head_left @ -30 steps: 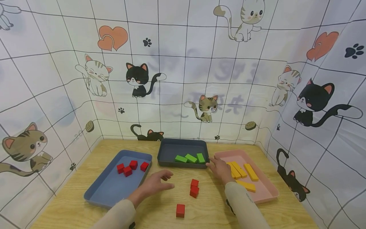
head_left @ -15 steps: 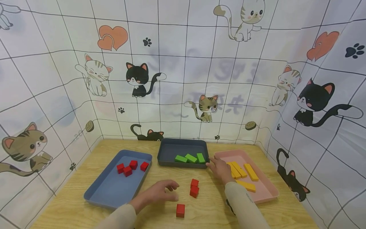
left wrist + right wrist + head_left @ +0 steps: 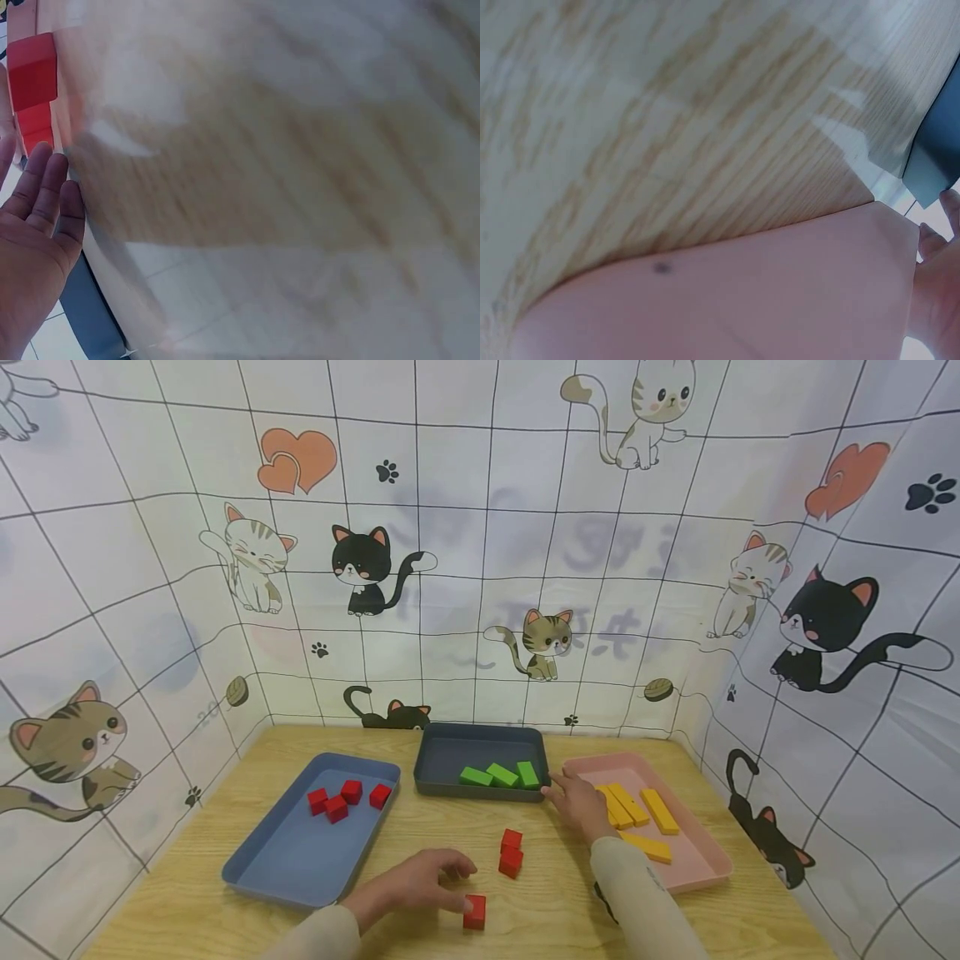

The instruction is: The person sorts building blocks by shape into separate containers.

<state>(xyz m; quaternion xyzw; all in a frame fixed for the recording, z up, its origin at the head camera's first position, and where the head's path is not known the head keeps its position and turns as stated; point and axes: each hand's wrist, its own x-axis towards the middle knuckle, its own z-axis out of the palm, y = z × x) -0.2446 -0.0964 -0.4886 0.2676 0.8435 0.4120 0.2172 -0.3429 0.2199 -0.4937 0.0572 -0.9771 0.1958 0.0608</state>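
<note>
My left hand (image 3: 420,881) hovers low over the table, fingers spread and thumb tip at the left edge of the nearest red cube (image 3: 475,913); whether it touches the cube cannot be told. Two more red cubes (image 3: 511,862) lie close together just beyond. In the left wrist view, the palm and fingers of the left hand (image 3: 37,225) appear below two red cubes (image 3: 31,71). Between the dark tray (image 3: 442,791) and the pink tray (image 3: 708,872), my right hand (image 3: 577,803) rests with loose fingers at the dark tray's right corner, holding nothing visible.
At left, a blue tray (image 3: 277,860) holds several red cubes (image 3: 336,808). Green blocks (image 3: 502,775) lie in the dark tray, and several yellow blocks (image 3: 659,812) in the pink one. A cat-print sheet (image 3: 465,543) surrounds the wooden table (image 3: 420,935) behind and at the sides.
My left hand has moved right and toward the front edge, from beside the blue tray to the nearest red cube. The right hand has stayed in place.
</note>
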